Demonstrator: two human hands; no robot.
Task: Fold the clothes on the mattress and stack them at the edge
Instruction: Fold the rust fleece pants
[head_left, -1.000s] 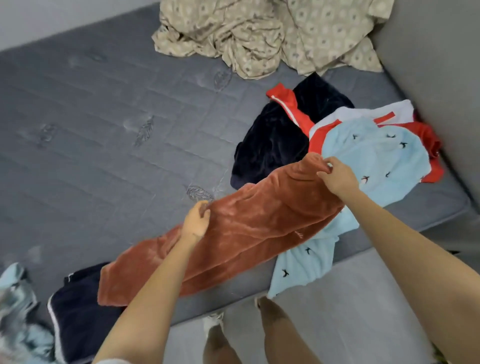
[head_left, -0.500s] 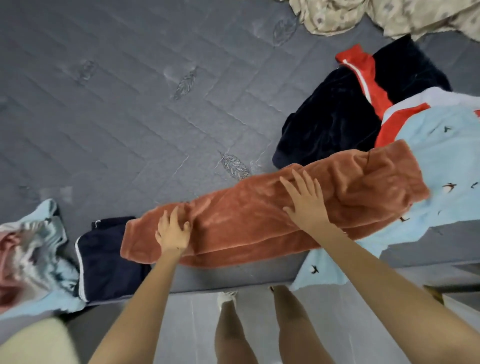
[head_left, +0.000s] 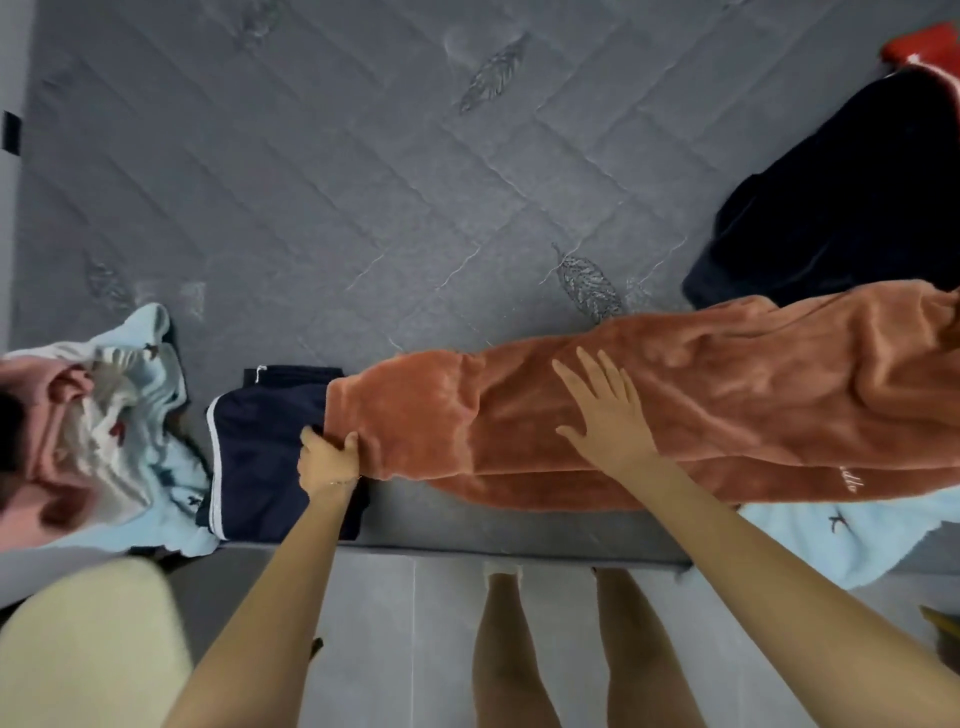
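One fleece (head_left: 701, 415) (left hand (head_left: 327, 460)) along mattress edge (head_left: 426, 548)

Orange fleece (head_left: 753, 405), right end off-frame

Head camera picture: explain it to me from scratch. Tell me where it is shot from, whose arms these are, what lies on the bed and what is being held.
There is no machine here: a person wears a wide-angle camera on the head, so you look down along their own bare arms. The grey quilted mattress carries the laundry. Along its near edge lies a long rust-orange fleece garment. The left hand grips its left end, fingers curled round the fabric, over a folded navy garment. The right hand lies flat on the fleece, fingers spread, holding nothing. Further left sits a crumpled pile of light blue and pink clothes. At the right are a dark navy garment and, under the fleece, a light blue garment with small bird prints.
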